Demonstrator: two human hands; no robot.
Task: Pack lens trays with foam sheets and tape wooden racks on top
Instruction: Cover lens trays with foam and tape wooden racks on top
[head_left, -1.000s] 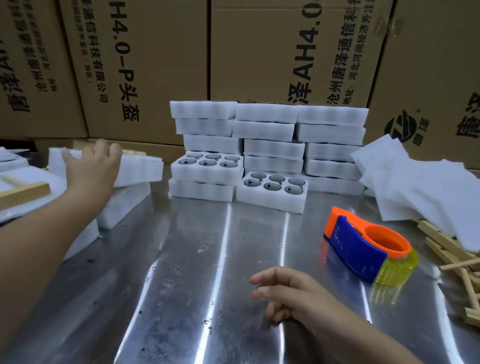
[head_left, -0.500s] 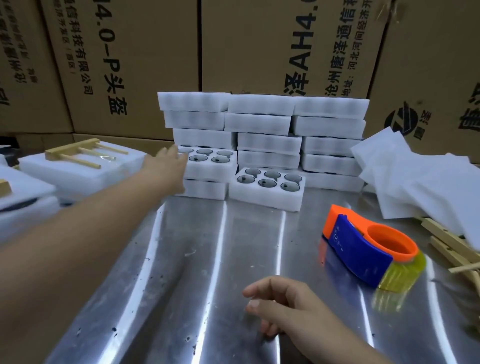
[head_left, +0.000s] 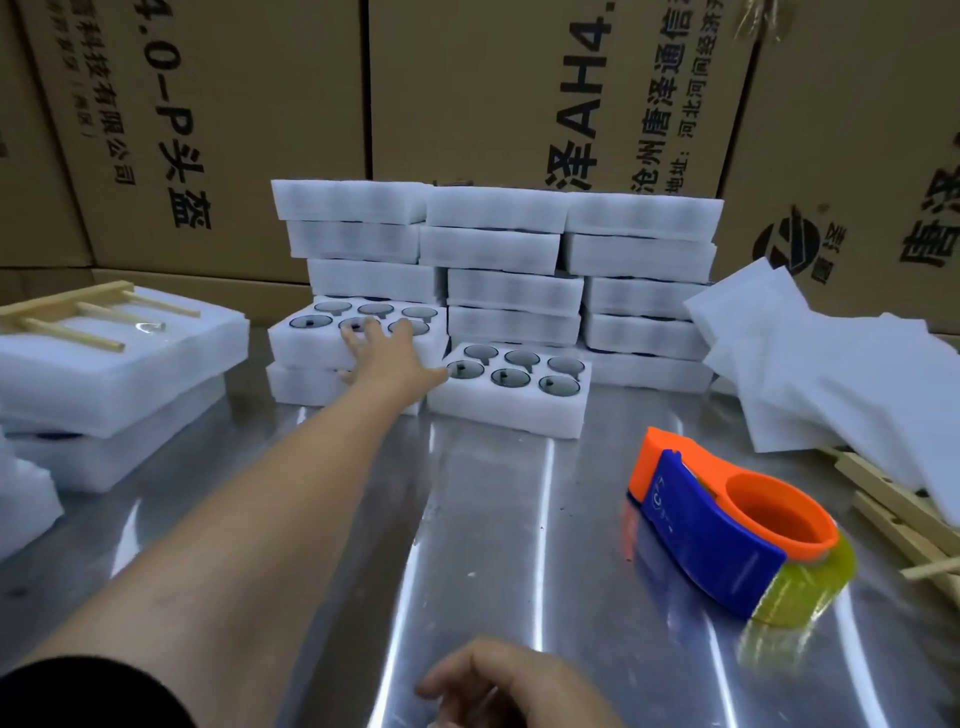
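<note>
The left hand (head_left: 387, 358) lies with fingers straight and spread over the white foam lens tray with six round wells (head_left: 306, 351), grasping nothing yet. This tray sits on another foam block at the front left of the stacked trays, just beside a second open six-well tray (head_left: 509, 408). The right hand (head_left: 498, 686) hangs loosely curled and empty low over the shiny metal table (head_left: 519, 519). To lift well, I judge, the fingers should clamp the foam sides, off the dark lenses, keeping the tray level.
</note>
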